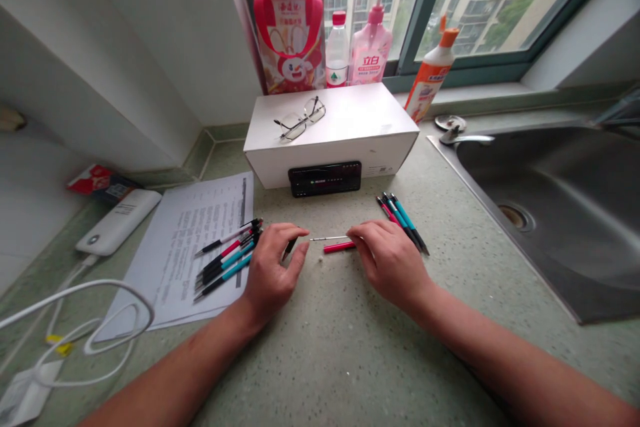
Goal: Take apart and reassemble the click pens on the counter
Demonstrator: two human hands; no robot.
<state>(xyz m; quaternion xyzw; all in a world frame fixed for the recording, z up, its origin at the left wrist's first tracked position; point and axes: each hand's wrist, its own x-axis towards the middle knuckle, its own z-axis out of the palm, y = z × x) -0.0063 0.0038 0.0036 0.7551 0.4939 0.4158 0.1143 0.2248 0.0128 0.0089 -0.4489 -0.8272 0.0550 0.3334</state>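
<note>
My left hand (pixel 273 270) rests on the speckled countertop, its fingers pinched on a black pen tip piece (pixel 289 248). My right hand (pixel 387 260) holds the end of a thin pen refill (pixel 327 238) that points toward the left hand. A red pen barrel (pixel 338 247) lies just under the refill, against my right fingers. Several assembled pens (pixel 227 260) in red, blue and black lie in a row on a printed paper sheet (pixel 190 240) to the left. Three more pens (pixel 403 217) lie behind my right hand.
A white box (pixel 335 140) with eyeglasses (pixel 299 119) on top stands behind, a black device (pixel 325 178) leaning against it. Bottles and a red bag line the windowsill. A steel sink (pixel 555 200) lies right. A power bank (pixel 119 221) and white cable (pixel 85 327) lie left.
</note>
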